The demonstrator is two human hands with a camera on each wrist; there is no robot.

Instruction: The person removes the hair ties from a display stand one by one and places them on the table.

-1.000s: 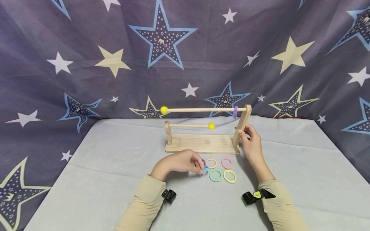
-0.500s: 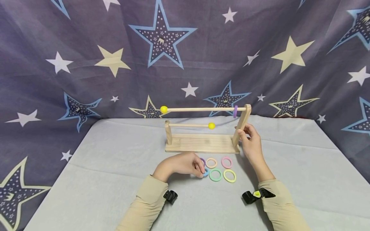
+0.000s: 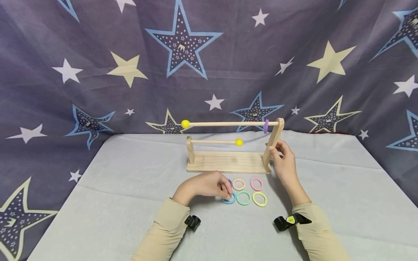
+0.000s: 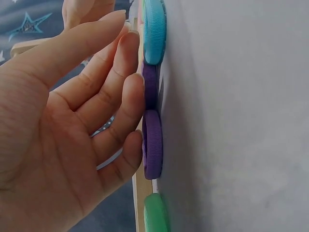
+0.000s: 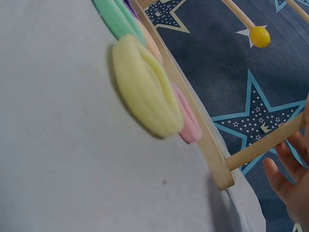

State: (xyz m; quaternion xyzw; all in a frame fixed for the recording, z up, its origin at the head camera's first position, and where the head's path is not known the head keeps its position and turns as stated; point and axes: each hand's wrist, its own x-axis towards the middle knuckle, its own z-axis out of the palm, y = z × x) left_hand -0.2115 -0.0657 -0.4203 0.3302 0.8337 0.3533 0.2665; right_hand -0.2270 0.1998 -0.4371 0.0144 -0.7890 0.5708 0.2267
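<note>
My left hand (image 3: 209,185) hovers over a blue hair tie (image 4: 155,34) that lies flat on the cloth, thumb and fingertips apart in the left wrist view. Several more ties lie beside it: purple (image 4: 153,145), peach (image 3: 238,189), pink (image 3: 256,189), green (image 3: 243,203) and yellow (image 3: 259,205). My right hand (image 3: 285,165) grips the tall right post (image 3: 273,139) of a wooden stand (image 3: 228,166), thumb at the front and fingers behind. A purple tie (image 3: 266,126) hangs on the upper rod (image 3: 225,124), close to that post.
The stand's lower rod (image 3: 212,141) points right from a short left post (image 3: 190,151), with a yellow ball (image 3: 239,142) at its tip. Another yellow ball (image 3: 185,124) caps the upper rod. A star-patterned curtain (image 3: 215,83) backs the pale cloth-covered table (image 3: 130,174).
My left hand moved slightly toward me, laid the blue hair tie flat left of the green one, and its fingers came off it. The right hand kept its grip on the post.
</note>
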